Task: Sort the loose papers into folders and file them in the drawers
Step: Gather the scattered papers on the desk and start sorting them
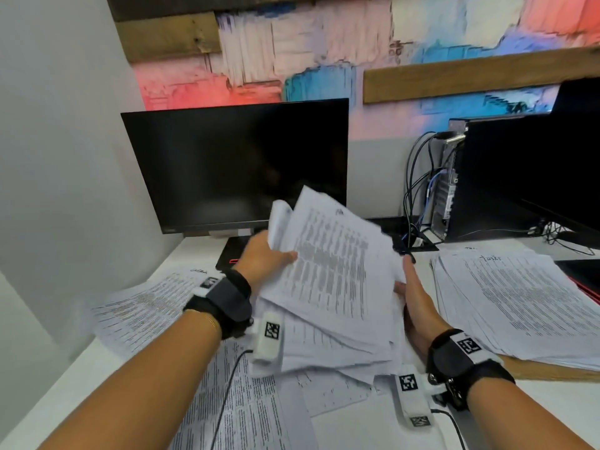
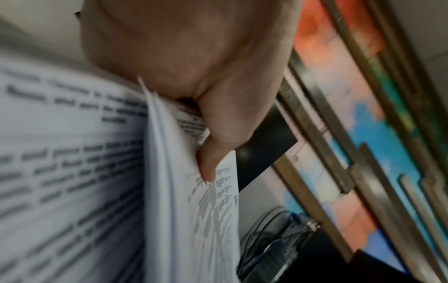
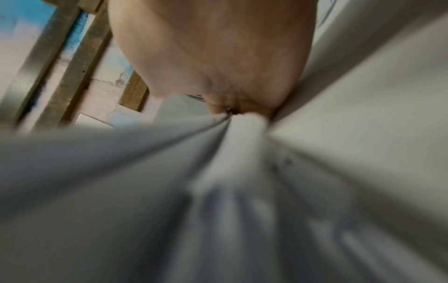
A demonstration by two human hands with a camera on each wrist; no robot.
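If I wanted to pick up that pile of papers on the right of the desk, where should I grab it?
Probably the near edge of the right-hand pile, from the front: it overhangs the brown board under it, so fingers could slip beneath and the thumb clamp on top.

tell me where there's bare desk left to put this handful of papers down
Bare desk shows at the near left edge, beside the left spread of papers, and at the near right corner below the right pile. The middle is crowded: loose sheets lie under the held stack, gripped by left hand and right hand.
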